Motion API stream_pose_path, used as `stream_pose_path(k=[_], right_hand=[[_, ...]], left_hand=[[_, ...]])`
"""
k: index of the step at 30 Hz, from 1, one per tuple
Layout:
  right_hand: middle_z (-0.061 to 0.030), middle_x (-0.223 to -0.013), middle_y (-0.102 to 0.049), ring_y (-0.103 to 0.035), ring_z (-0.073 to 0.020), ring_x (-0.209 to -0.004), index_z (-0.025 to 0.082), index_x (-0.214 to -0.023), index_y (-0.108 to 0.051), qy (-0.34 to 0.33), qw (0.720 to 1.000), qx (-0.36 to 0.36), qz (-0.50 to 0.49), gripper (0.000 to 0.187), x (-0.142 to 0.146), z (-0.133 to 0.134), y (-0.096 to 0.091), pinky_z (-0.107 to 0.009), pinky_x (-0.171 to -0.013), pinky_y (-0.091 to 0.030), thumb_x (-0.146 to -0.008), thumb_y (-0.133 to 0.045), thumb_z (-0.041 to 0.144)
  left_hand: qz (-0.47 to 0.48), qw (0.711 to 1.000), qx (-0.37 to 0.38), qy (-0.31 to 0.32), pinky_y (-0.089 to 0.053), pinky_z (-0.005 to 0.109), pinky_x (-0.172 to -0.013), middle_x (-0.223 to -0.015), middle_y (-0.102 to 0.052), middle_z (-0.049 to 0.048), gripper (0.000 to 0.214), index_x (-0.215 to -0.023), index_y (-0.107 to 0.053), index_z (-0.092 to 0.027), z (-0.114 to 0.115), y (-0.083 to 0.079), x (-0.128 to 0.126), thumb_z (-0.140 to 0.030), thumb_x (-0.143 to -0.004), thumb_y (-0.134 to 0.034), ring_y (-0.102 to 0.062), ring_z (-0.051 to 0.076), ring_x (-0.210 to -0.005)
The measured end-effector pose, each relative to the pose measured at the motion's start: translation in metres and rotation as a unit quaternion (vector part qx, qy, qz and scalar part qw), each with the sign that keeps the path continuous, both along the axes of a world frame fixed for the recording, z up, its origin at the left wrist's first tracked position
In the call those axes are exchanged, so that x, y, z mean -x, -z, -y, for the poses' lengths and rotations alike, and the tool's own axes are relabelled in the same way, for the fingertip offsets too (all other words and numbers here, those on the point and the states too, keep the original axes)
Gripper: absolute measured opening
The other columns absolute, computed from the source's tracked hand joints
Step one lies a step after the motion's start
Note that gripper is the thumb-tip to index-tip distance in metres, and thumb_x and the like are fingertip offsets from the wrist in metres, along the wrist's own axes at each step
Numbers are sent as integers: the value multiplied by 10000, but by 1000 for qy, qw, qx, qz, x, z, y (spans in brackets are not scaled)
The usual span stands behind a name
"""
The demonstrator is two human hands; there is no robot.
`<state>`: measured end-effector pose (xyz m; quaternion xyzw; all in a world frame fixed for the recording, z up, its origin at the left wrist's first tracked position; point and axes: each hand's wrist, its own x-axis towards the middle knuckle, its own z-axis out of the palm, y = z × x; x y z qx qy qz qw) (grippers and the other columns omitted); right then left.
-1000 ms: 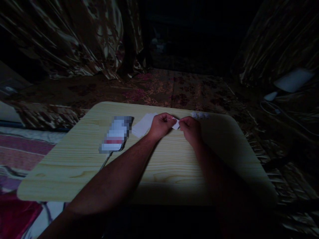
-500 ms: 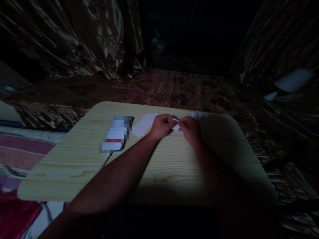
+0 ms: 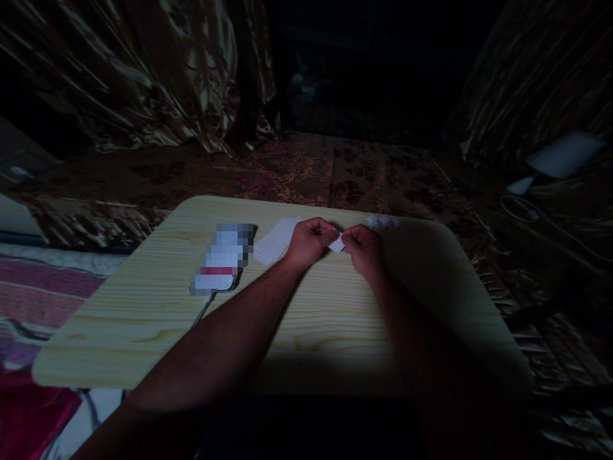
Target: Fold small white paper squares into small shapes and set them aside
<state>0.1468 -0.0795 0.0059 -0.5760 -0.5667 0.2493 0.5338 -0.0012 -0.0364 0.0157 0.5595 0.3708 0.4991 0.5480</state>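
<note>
A small piece of white paper (image 3: 336, 245) is pinched between both hands above the far half of the wooden table (image 3: 316, 319). My left hand (image 3: 310, 243) grips its left side with thumb and fingers. On the other side, my right hand (image 3: 364, 248) holds the right edge, thumb and forefinger pressed together. Fingers cover much of the paper. Just left of my left hand lie several white paper sheets (image 3: 275, 241), overlapping and fanned out. Beyond my right hand sits a row of small white folded paper pieces (image 3: 383, 222), near the far edge.
A phone (image 3: 223, 259), its screen blurred out, lies on the table's left with a cable (image 3: 204, 310) attached. Patterned cloth (image 3: 306, 166) spreads beyond the table. A white lamp (image 3: 565, 155) stands at the right, and curtains (image 3: 191, 70) hang behind.
The fingers have shifted slightly on the small paper, and less of it shows between the hands. The sheets, phone and folded pieces look unmoved.
</note>
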Motion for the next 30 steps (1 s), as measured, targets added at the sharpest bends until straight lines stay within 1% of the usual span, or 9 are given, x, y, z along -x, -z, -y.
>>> stream_pose_path(k=[7,13,30], right_hand=[[15,-636,-652,-589,-134,-574,203,-776,-654,-7,1000,-6,-11,162,0,0,0,-248,-576,-452,-811,-613,356],[4,-664,-671,-599,-143,-596,208,-784,-651,12,1000,-14,-2,174,3,1,0,-254,-584,-463,-814,-612,374],[5,-670,-675,-590,-138,-588,207,-771,-656,8,1000,-5,2,154,5,3,-3,-255,-585,-455,-802,-617,353]], left_hand=[[12,1000,-1,8,-457,241,-576,-666,-707,31,254,-695,-700,-140,0,1,1,-322,-606,-853,-590,113,-576],[16,1000,-11,2,-491,256,-618,-716,-728,45,259,-696,-700,-144,1,-2,0,-342,-615,-845,-615,123,-614],[36,999,3,0,-476,253,-590,-663,-704,31,220,-667,-679,-146,0,0,0,-301,-615,-827,-593,117,-578]])
